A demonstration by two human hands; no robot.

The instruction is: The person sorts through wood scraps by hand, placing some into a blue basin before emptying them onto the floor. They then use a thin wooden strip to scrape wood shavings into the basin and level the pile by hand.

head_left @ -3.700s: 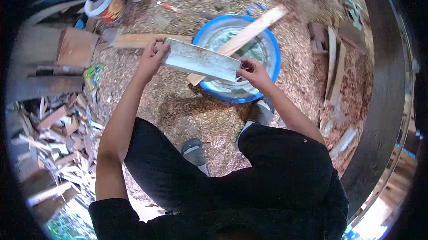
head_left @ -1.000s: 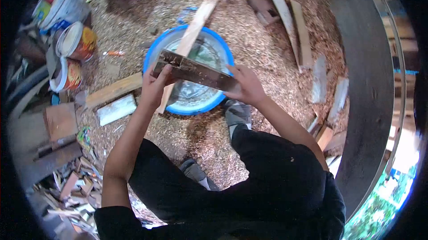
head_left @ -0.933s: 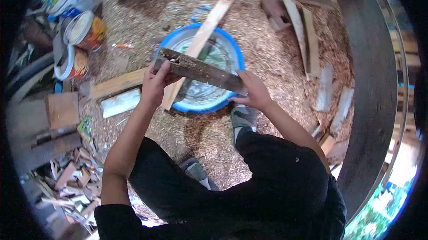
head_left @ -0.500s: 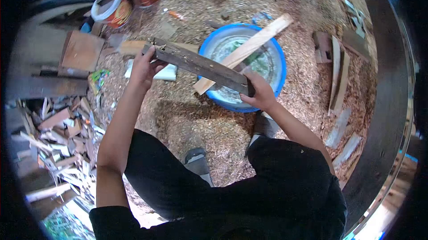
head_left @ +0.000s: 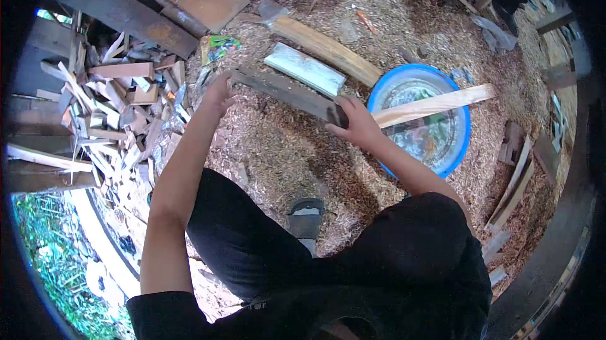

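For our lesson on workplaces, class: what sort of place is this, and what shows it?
Probably a woodworking area: wood shavings cover much of the ground, wood scraps lie heaped at left, and a long plank lies beside the basin.

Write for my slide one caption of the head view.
Left hand and right hand at opposite ends of a dark board, near a blue-rimmed basin.

Black tee (head_left: 278, 318) is worn, its short left sleeve (head_left: 167, 315) ended above the elbow. Pretty dark black pants (head_left: 255, 248) can be seen just past the tee, and farther out from it, a dark sandal (head_left: 305, 205) with a greyish strap.
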